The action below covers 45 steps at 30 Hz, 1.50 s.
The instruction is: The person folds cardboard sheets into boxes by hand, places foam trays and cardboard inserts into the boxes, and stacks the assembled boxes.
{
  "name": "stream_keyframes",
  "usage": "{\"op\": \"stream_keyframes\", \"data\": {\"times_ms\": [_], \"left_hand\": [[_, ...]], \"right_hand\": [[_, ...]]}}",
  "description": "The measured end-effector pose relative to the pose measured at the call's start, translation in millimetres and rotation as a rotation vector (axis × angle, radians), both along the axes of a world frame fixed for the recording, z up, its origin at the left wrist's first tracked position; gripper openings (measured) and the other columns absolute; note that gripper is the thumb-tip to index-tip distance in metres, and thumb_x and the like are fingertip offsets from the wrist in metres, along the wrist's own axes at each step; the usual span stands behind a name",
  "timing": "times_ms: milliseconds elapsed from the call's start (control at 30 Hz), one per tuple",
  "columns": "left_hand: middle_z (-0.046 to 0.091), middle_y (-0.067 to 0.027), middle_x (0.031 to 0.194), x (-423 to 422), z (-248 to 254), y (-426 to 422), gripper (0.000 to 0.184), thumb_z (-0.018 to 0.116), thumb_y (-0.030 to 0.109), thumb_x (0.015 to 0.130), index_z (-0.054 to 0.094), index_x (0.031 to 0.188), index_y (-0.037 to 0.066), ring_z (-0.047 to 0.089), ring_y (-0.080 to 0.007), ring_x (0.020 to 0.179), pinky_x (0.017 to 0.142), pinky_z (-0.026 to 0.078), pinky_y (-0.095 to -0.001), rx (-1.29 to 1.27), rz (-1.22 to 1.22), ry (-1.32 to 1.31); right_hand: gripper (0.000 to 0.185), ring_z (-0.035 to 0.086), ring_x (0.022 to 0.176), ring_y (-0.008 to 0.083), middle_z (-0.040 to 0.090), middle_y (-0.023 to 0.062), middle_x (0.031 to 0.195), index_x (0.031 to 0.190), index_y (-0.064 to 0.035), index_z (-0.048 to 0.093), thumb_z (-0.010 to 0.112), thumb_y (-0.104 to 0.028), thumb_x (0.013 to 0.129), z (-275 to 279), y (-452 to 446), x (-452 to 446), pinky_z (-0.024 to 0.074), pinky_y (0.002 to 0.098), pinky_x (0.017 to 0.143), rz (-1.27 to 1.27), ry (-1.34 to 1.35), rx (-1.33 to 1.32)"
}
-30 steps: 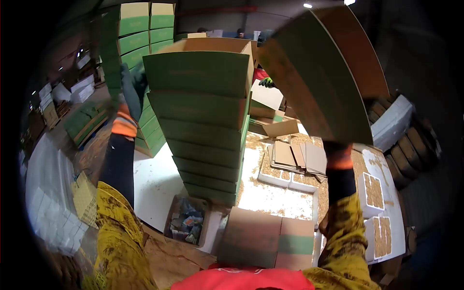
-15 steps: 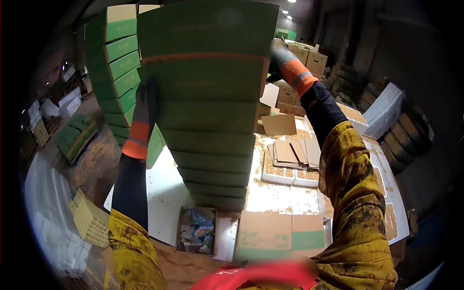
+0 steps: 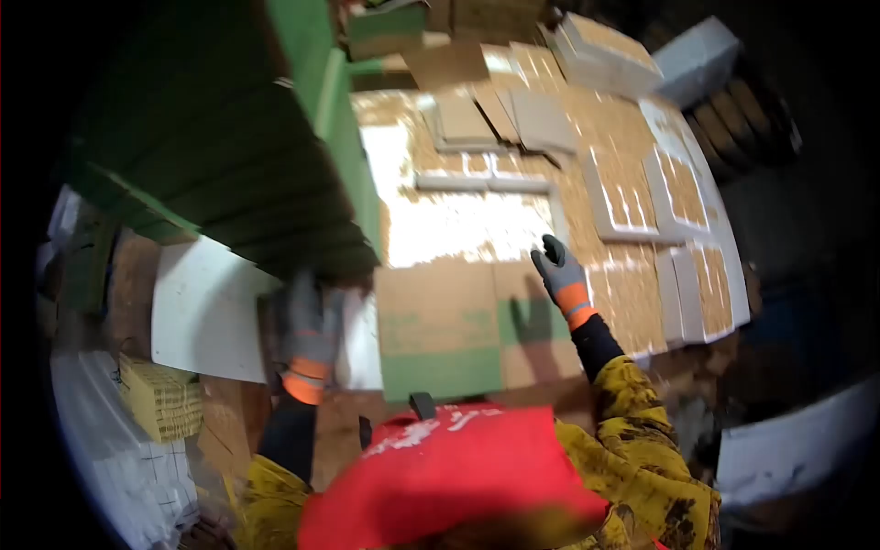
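Observation:
A flat cardboard box (image 3: 437, 307) with green printing lies at the table's near edge. Just above its right part is my right hand (image 3: 559, 273), in a grey glove with an orange cuff; the fingers are bent and apart, with nothing visible in them. My left hand (image 3: 307, 335), gloved the same way, is low beside the foot of the tall stack of green boxes (image 3: 229, 137). Motion smears its fingers, so its grip does not show. The bin of small items near the left hand is largely hidden.
White trays (image 3: 632, 220) of brown crumbly material cover the table's right side. Several loose cardboard pieces (image 3: 472, 119) lie on trays further back. A yellow strapped bundle (image 3: 160, 399) stands at the lower left. The green stack blocks the view to the far left.
Both hands have come down from the sides of the tall green stack, the right one to over the flat cardboard box. My view has tilted down and turned right, so the stack appears further left.

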<state>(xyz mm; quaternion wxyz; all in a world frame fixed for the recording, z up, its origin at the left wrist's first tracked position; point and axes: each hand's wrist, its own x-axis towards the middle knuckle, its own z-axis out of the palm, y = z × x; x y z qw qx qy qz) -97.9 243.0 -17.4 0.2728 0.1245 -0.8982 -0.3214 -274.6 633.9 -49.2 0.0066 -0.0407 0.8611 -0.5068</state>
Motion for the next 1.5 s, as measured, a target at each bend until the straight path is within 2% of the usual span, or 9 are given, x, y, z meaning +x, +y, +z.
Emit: {"op": "stream_keyframes", "data": {"times_ms": [133,200,400,533,700,833,1000,1333,1500], "left_hand": [[0.033,-0.0229,0.143,9,-130,83,0.083,0.063,0.028,0.089,0.011,0.147,-0.001,0.041,-0.0300,0.125,0.101,0.037,-0.0341,0.504,0.266,-0.829],[0.048,-0.0170,0.127,20,-266,80,0.077,0.061,0.022,0.092,0.012,0.147,0.001,0.053,-0.0211,0.102,0.086,0.046,-0.0305,0.551,0.203,-0.257],[0.053,-0.0133,0.124,24,-185,97,0.046,0.054,0.023,0.095,0.041,0.133,-0.001,0.055,-0.0194,0.106,0.087,0.047,-0.0297,0.839,0.173,0.068],[0.030,-0.0237,0.143,4,11,119,0.070,0.059,0.033,0.089,0.028,0.140,-0.005,0.030,-0.0423,0.130,0.108,0.022,-0.0485,-0.104,0.407,0.276],[0.060,-0.0120,0.113,3,111,130,0.047,0.061,0.035,0.082,0.056,0.121,0.010,0.054,-0.0273,0.111,0.100,0.033,-0.0454,-0.451,-0.112,-0.388],[0.067,-0.0135,0.096,-4,127,107,0.036,0.053,0.039,0.087,0.066,0.107,0.011,0.063,-0.0297,0.092,0.083,0.046,-0.0389,-0.177,-0.451,-0.593],[0.070,-0.0140,0.092,-55,127,81,0.062,0.060,0.061,0.079,0.070,0.096,0.002,0.063,-0.0254,0.083,0.075,0.047,-0.0389,-0.089,-0.656,-0.915],[0.063,-0.0129,0.072,-10,165,100,0.041,0.052,0.045,0.084,0.063,0.072,0.007,0.063,-0.0305,0.068,0.062,0.048,-0.0404,-0.698,-0.248,-0.457],[0.055,-0.0068,0.063,22,125,86,0.024,0.045,0.028,0.079,0.051,0.064,0.010,0.058,-0.0249,0.062,0.057,0.044,-0.0386,-0.601,-0.013,-0.284]], "right_hand": [[0.081,0.049,0.119,0.0388,0.049,0.0283,0.128,0.134,0.0092,0.036,0.074,-0.033,0.076,-121,85,43,0.0406,0.0371,0.098,-0.293,0.026,0.524],[0.087,0.048,0.118,0.0417,0.049,0.0309,0.126,0.135,0.0084,0.034,0.074,-0.039,0.074,-130,90,52,0.0400,0.0404,0.098,-0.329,-0.285,0.367],[0.034,0.055,0.084,0.0107,0.060,0.0037,0.098,0.117,-0.0013,0.054,0.066,-0.015,0.088,-48,97,55,0.0481,0.0244,0.070,-0.186,-0.158,-0.386],[0.025,0.052,0.095,0.0123,0.060,0.0039,0.105,0.113,-0.0029,0.059,0.054,-0.020,0.095,20,110,36,0.0437,0.0277,0.084,0.082,0.098,-0.443],[0.041,0.051,0.112,0.0194,0.056,0.0124,0.123,0.127,0.0044,0.048,0.059,-0.007,0.089,-25,151,10,0.0382,0.0327,0.100,0.260,-0.091,-0.483],[0.066,0.034,0.131,0.0295,0.038,0.0166,0.143,0.141,-0.0011,0.034,0.065,-0.021,0.086,121,55,91,0.0229,0.0402,0.111,-0.014,0.806,-0.062],[0.078,0.022,0.137,0.0424,0.034,0.0170,0.145,0.141,-0.0090,0.036,0.061,-0.049,0.079,144,-39,112,0.0106,0.0556,0.112,0.560,0.813,0.825],[0.020,0.027,0.131,0.0498,0.047,0.0141,0.137,0.080,-0.0152,0.066,0.073,-0.013,0.062,150,10,151,0.0207,0.0595,0.108,0.646,0.841,0.384],[0.015,0.032,0.133,0.0454,0.045,0.0221,0.137,0.085,-0.0053,0.062,0.069,-0.004,0.072,201,50,144,0.0340,0.0483,0.104,0.869,0.577,0.216]]}}
